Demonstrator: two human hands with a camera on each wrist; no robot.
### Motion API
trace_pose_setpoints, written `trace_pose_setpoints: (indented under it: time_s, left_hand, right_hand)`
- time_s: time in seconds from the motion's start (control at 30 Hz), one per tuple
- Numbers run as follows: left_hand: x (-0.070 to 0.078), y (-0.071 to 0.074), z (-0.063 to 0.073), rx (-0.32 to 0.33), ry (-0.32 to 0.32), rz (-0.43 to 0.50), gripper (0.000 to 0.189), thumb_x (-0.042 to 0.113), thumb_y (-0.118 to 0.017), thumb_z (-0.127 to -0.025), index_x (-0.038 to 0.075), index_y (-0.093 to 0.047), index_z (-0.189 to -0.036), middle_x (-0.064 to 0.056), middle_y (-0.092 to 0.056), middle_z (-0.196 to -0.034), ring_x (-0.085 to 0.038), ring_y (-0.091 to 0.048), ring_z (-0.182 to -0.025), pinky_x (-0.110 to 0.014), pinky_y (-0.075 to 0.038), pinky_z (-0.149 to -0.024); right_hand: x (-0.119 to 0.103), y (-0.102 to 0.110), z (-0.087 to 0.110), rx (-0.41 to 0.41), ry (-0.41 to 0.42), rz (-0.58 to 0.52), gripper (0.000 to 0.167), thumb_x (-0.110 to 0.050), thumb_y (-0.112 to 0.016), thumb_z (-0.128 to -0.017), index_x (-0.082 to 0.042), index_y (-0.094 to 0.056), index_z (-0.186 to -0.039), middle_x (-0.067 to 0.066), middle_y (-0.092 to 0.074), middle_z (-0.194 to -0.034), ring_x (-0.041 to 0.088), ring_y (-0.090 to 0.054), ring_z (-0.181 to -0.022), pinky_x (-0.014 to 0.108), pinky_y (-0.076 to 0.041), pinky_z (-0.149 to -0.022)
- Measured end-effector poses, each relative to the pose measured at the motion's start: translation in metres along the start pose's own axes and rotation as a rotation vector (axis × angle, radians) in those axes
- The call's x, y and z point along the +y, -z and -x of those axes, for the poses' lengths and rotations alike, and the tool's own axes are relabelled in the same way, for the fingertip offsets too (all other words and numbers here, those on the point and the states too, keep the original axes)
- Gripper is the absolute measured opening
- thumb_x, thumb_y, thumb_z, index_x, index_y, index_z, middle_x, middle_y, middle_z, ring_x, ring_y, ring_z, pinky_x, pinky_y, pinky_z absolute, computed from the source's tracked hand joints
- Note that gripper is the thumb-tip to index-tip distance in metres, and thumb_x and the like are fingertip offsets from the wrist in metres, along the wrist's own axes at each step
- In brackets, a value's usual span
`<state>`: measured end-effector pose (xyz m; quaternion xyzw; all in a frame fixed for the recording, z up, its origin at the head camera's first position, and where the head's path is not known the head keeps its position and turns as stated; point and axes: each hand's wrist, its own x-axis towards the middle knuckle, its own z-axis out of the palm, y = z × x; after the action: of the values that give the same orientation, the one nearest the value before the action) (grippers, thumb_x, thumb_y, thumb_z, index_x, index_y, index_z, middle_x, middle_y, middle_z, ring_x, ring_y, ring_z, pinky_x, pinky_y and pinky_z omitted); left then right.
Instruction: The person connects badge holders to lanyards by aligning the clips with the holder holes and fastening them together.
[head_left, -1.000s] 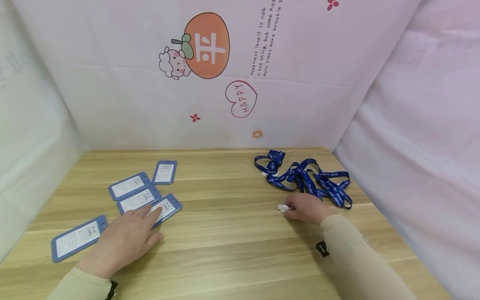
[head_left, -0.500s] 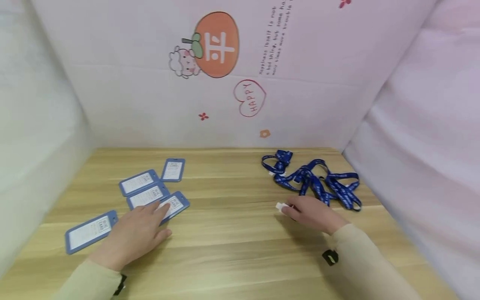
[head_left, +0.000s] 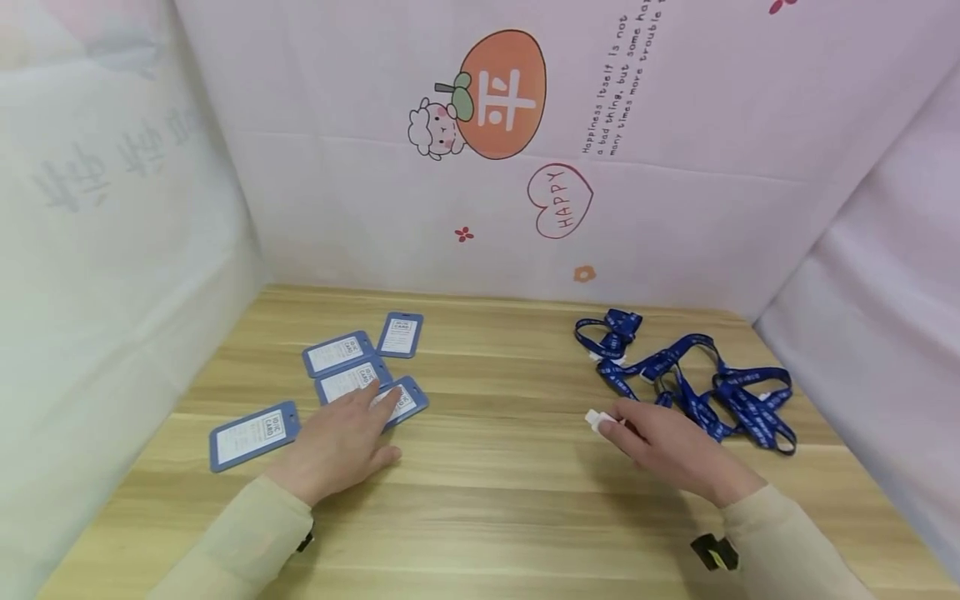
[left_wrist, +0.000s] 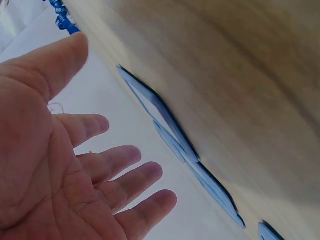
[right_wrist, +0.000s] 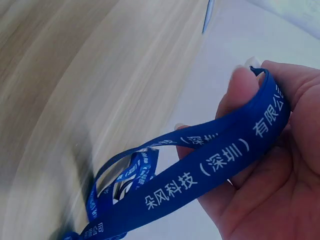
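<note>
My right hand (head_left: 671, 442) pinches the white clip (head_left: 597, 419) of a blue lanyard, held just above the table. In the right wrist view the lanyard's printed strap (right_wrist: 210, 165) runs from the fingers down toward the tabletop. On the left, my left hand (head_left: 337, 446) hovers palm down with its fingers spread, fingertips overlapping a blue ID card holder (head_left: 411, 395). The left wrist view shows that palm (left_wrist: 60, 170) holding nothing. A second card holder (head_left: 348, 382) lies just behind its fingers.
More blue card holders lie around: one at the front left (head_left: 253, 435), one behind (head_left: 335, 353), one at the back (head_left: 401, 335). A tangle of blue lanyards (head_left: 693, 392) and a folded lanyard (head_left: 618, 329) lie at right. White printed cloth (head_left: 337, 208) walls the wooden table.
The head view has turned left, so everything appears further right. My right hand has drawn the clip slightly left, away from the lanyard tangle. The left hand stays over the card holders.
</note>
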<state>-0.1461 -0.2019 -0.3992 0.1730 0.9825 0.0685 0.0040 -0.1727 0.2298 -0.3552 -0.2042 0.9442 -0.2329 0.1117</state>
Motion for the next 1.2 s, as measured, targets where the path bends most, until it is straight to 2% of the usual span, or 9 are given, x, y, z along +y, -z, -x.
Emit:
trace_pose_setpoints:
  time_s: [0.2, 0.43, 0.63, 0.87, 1.2]
  left_hand:
    - [0.002, -0.002, -0.007, -0.022, -0.011, -0.020, 0.083, 0.055, -0.068, -0.096, 0.009, -0.042, -0.160, -0.028, -0.037, -0.163, -0.049, -0.044, -0.145, -0.062, -0.040, -0.118]
    - [0.005, -0.006, -0.012, -0.049, -0.033, -0.048, 0.078, 0.058, -0.063, -0.098, 0.011, -0.045, -0.158, -0.027, -0.041, -0.161, -0.045, -0.043, -0.147, -0.059, -0.038, -0.121]
    - [0.007, -0.007, -0.010, -0.075, -0.026, -0.042, 0.074, 0.058, -0.062, -0.099, 0.012, -0.050, -0.155, -0.025, -0.044, -0.160, -0.046, -0.043, -0.147, -0.062, -0.037, -0.120]
    - [0.008, -0.007, -0.007, -0.071, -0.053, -0.050, 0.070, 0.056, -0.063, -0.099, 0.010, -0.054, -0.151, -0.026, -0.050, -0.155, -0.049, -0.047, -0.143, -0.061, -0.038, -0.120]
    - [0.011, -0.004, -0.004, -0.091, -0.061, -0.034, 0.066, 0.053, -0.063, -0.100, 0.008, -0.057, -0.148, -0.025, -0.054, -0.152, -0.045, -0.049, -0.143, -0.058, -0.039, -0.121]
  right_hand:
    - [-0.008, -0.001, 0.001, 0.001, 0.005, 0.000, 0.037, -0.052, -0.049, -0.108, -0.018, -0.063, -0.103, -0.006, -0.054, -0.069, 0.010, -0.050, -0.055, 0.025, -0.040, -0.048]
    - [-0.012, -0.002, 0.002, 0.003, 0.019, 0.007, 0.034, -0.051, -0.049, -0.108, -0.021, -0.060, -0.099, -0.006, -0.053, -0.070, 0.010, -0.050, -0.055, 0.025, -0.039, -0.049]
    - [-0.013, -0.003, 0.003, 0.008, 0.044, 0.007, 0.032, -0.051, -0.050, -0.108, -0.022, -0.060, -0.097, -0.007, -0.052, -0.067, 0.009, -0.048, -0.053, 0.024, -0.038, -0.048]
    - [-0.014, -0.004, 0.002, 0.001, 0.044, 0.004, 0.033, -0.049, -0.050, -0.109, -0.019, -0.062, -0.103, -0.007, -0.053, -0.069, 0.008, -0.049, -0.054, 0.024, -0.040, -0.048]
    - [-0.015, -0.007, 0.003, 0.010, 0.055, 0.012, 0.028, -0.049, -0.050, -0.109, -0.024, -0.059, -0.099, -0.008, -0.053, -0.069, 0.008, -0.049, -0.054, 0.023, -0.040, -0.049]
